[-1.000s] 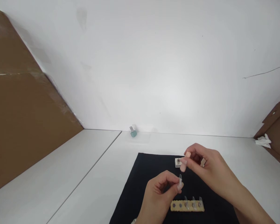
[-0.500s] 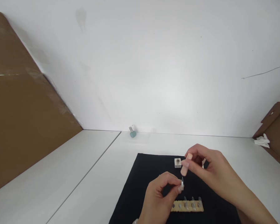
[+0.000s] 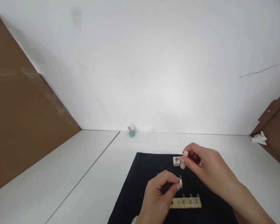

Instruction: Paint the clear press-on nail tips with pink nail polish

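My left hand (image 3: pixel 155 194) pinches a clear false nail tip (image 3: pixel 180 180) between thumb and fingertips, above a black mat (image 3: pixel 135 183). To its upper right, my right hand (image 3: pixel 200 160) grips a short pink stick (image 3: pixel 182 163), which looks like a mini nail file; its lower end stands apart from the nail tip. Just below the hands lies a yellowish strip (image 3: pixel 187 203) with round spots, and several clear nail tips (image 3: pixel 191 199) stand upright at its right end. My left hand hides the strip's left part. Close to my right fingertips sits a small white block (image 3: pixel 176 162) with a round metal piece on top.
A teal bottle (image 3: pixel 131 133) with a silver cap leans near the white back wall (image 3: pixel 140 77). A crumpled white tissue (image 3: pixel 259 138) lies by the brown cardboard (image 3: pixel 277 130) on the right. Brown board (image 3: pixel 25 109) bounds the left side of the white table (image 3: pixel 88 155).
The pink stick has moved up and away from the nail tip with my right hand, and its tilt has changed. My left hand still holds the nail tip. The view has shifted slightly.
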{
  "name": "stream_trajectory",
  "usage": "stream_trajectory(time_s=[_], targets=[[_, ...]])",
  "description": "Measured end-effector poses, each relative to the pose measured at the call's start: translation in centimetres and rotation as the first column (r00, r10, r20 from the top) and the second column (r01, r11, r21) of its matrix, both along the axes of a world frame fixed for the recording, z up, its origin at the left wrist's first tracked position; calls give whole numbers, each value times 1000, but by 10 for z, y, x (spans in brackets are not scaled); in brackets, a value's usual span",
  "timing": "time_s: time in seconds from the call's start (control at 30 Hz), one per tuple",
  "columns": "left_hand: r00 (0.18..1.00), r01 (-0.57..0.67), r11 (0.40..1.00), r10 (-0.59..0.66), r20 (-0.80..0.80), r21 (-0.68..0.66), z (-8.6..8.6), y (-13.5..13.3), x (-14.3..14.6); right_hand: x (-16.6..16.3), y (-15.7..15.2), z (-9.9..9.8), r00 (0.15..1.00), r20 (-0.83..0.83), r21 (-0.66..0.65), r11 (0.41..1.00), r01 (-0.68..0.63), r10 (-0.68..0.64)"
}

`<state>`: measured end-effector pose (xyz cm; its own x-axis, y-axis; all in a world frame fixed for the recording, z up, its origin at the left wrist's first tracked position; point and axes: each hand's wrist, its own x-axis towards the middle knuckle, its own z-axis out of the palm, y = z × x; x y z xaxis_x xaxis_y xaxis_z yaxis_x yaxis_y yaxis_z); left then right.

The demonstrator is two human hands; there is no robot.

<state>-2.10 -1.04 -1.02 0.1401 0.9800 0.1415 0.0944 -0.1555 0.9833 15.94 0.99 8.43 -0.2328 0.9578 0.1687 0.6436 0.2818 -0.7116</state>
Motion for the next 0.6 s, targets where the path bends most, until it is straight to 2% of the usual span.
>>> stream_trajectory(time_s=[0.07, 0.17, 0.23, 0.33, 0.4, 0.47, 0.53, 0.6], targets=[[999, -19, 999, 21, 33, -39, 4, 1, 1, 2, -1, 1, 995, -34, 120, 988, 102, -99], [992, -19, 983, 41, 118, -181, 6, 0, 0, 8, -6, 8, 968, -156, 237, 944, 229, -195], [988, 10, 963, 31, 149, -268, 1, -4, -3, 11, -10, 15, 943, -225, 289, 908, 304, -244], [992, 68, 944, -30, 120, -324, -19, -15, -6, 13, -14, 22, 921, -272, 351, 862, 366, -280], [997, 72, 949, -56, 60, -307, -34, -23, -5, 14, -15, 25, 917, -281, 387, 842, 377, -281], [998, 36, 977, -47, -48, -212, -47, -28, -3, 14, -17, 26, 916, -291, 407, 831, 380, -277], [983, -10, 994, -11, -182, -110, -56, -31, 1, 15, -19, 27, 913, -308, 417, 825, 381, -266], [958, -52, 997, 32, -286, -62, -62, -31, 4, 17, -21, 28, 914, -320, 436, 817, 377, -250]])
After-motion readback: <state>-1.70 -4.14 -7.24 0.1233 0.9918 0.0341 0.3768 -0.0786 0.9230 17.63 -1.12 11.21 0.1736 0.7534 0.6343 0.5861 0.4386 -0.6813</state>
